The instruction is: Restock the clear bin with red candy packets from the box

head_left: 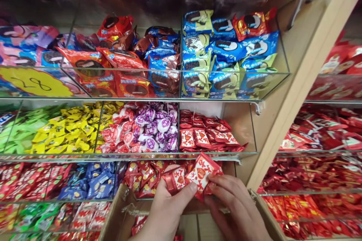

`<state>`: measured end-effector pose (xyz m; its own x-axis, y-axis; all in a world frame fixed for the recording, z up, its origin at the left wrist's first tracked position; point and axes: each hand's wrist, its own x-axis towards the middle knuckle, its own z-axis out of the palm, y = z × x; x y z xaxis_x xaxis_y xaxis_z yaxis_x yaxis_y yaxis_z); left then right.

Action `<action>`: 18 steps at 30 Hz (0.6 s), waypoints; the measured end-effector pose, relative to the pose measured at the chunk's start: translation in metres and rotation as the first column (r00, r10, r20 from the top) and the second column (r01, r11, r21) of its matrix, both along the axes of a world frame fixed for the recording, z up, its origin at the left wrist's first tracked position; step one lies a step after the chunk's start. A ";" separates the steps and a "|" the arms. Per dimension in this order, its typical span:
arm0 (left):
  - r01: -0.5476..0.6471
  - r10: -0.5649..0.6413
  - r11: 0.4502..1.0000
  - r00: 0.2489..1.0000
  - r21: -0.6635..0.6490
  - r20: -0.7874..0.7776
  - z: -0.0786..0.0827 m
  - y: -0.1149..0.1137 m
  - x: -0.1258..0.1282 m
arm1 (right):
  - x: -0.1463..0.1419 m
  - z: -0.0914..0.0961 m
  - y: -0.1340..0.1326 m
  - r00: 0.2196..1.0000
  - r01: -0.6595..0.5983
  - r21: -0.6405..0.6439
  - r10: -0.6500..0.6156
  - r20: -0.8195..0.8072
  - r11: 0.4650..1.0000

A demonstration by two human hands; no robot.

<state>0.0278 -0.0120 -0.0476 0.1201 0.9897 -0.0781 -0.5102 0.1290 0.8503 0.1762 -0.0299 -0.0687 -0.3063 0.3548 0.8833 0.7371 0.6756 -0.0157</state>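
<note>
My left hand (pixel 165 211) is closed around several small red-and-white snack packets (pixel 174 180), its thumb pressed on top of them. My right hand (pixel 240 205) has its fingers bent against the right side of the bunch, gripping the edge of a tilted packet (pixel 201 172); its lower fingers are blurred. Both hands are above an open cardboard box (pixel 113 211), where more red packets (pixel 138 223) show at the left, partly hidden by my left forearm. Just beyond my hands, a shelf compartment holds matching packets (pixel 202 137) in stacked rows.
A clear shelf edge (pixel 215 154) runs just above my hands. Left of the matching packets lie purple and red round wrapped sweets (pixel 151 130) and yellow packets (pixel 70 130). Cookie packets (pixel 226 47) fill the upper shelf. A wooden upright (pixel 299 71) stands at the right.
</note>
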 end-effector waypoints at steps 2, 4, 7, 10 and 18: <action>0.013 -0.013 1.000 1.000 -0.005 -0.001 -0.002 -0.001 0.000 | -0.002 -0.002 0.001 1.000 0.000 0.037 0.000 0.007 0.999; 0.043 -0.043 0.999 0.999 0.009 -0.008 -0.007 -0.001 0.000 | -0.001 -0.005 0.002 0.998 0.012 0.045 -0.015 0.058 0.999; 0.079 -0.079 0.995 0.997 0.056 -0.009 -0.010 -0.001 0.000 | 0.003 -0.010 0.002 0.993 0.009 0.026 -0.012 0.115 1.000; 0.116 -0.118 0.990 0.993 0.077 0.026 -0.006 -0.002 0.001 | 0.006 -0.007 -0.001 0.992 -0.007 0.046 0.001 0.128 0.999; 0.076 -0.074 0.996 0.995 0.035 -0.069 0.000 0.003 0.000 | 0.009 0.024 -0.006 0.980 0.001 0.174 -0.036 0.197 0.985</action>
<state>0.0273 -0.0089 -0.0478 0.1900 0.9804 -0.0513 -0.4414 0.1320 0.8876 0.1851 -0.0364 -0.0452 -0.4770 0.2101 0.8534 0.7259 0.6416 0.2478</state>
